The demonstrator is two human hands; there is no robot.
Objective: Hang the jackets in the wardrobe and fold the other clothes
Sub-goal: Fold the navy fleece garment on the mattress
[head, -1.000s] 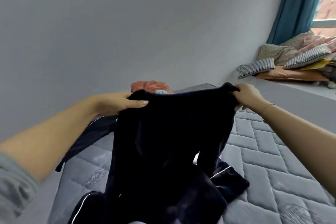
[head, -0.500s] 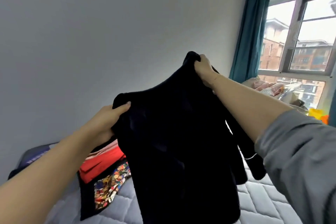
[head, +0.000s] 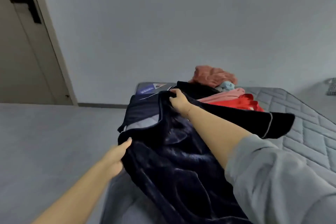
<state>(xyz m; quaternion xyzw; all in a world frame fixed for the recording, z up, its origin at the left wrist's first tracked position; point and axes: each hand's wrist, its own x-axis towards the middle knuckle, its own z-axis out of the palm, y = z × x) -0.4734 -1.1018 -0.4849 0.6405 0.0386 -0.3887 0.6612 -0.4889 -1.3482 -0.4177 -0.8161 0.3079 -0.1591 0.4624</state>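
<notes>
Navy velvet garment spread along left edge of mattress. Near end pinched by left hand, far end clenched by right hand. Possibly pyjama top; unclear. Fabric to be pulled taut, laid flat, wrinkles smoothed before fold. Clothes pile at far edge to be kept clear.

A dark velvet garment runs off the bottom edge and hides much of the grey mattress; the door is cropped at left.

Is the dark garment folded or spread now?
Spread, not yet folded. The left hand and right hand grip the dark garment at its edges, stretching it over the mattress.
</notes>
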